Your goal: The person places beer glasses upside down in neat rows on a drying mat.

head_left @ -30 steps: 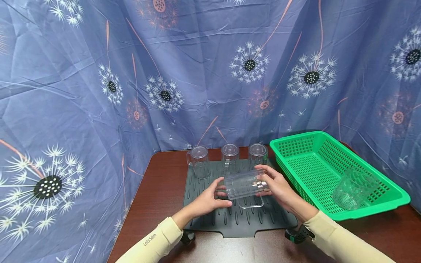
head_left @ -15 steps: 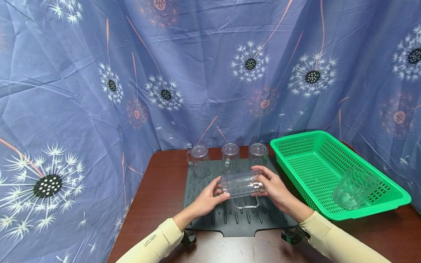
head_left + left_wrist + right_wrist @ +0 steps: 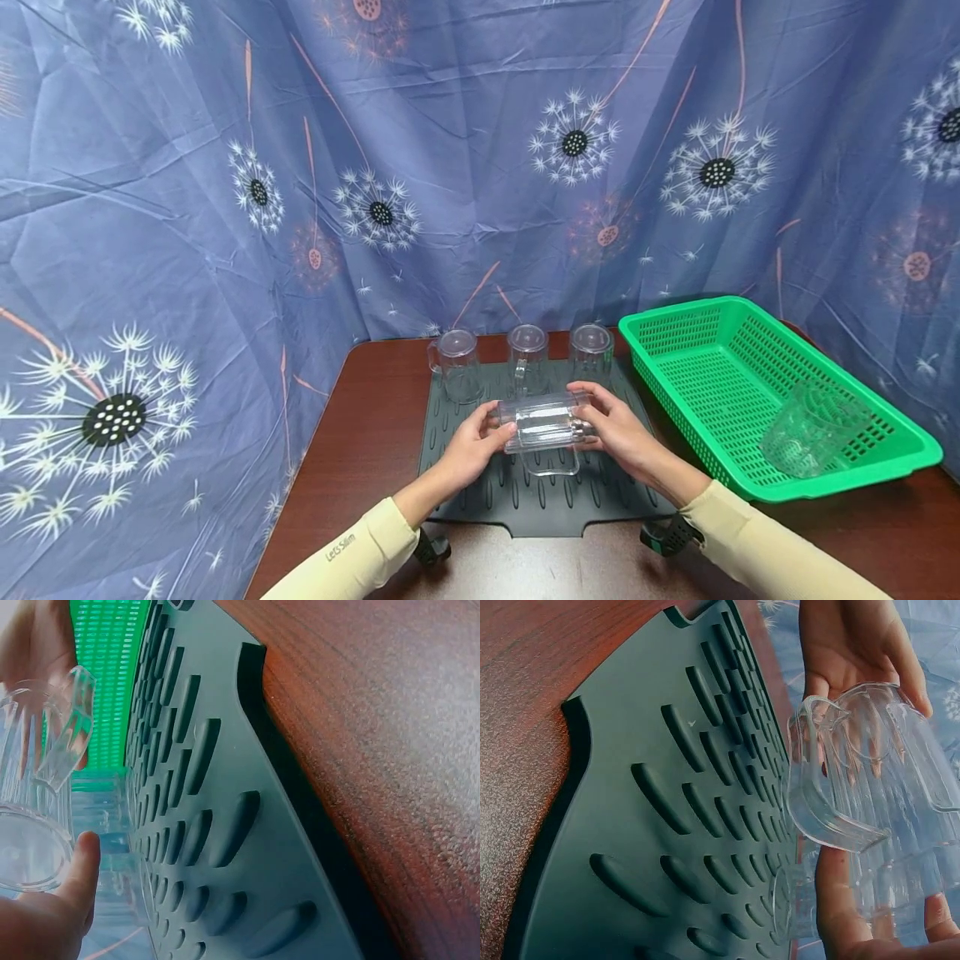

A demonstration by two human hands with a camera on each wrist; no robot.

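A clear glass mug [image 3: 543, 423] lies sideways in the air between both hands, low over the dark ridged mat [image 3: 517, 500]. Its handle [image 3: 551, 463] points down toward the near edge. My left hand [image 3: 471, 450] grips the left end between thumb and fingers, while my right hand [image 3: 618, 429] holds the right end. In the left wrist view a round end of the mug [image 3: 34, 851] sits against the left thumb. The right wrist view shows the mug's ribbed side and its handle [image 3: 832, 802] between the two hands.
Three clear mugs stand upside down along the mat's back: a left one [image 3: 459, 367], a middle one [image 3: 527, 358] and a right one [image 3: 591, 354]. At the right, a green basket [image 3: 660, 400] holds clear glassware [image 3: 802, 433]. A patterned curtain [image 3: 480, 167] hangs behind the table [image 3: 352, 417].
My left hand has gone from loosely spread beside the mug to gripping its left end. The mug has shifted slightly left and levelled, with the right hand following.
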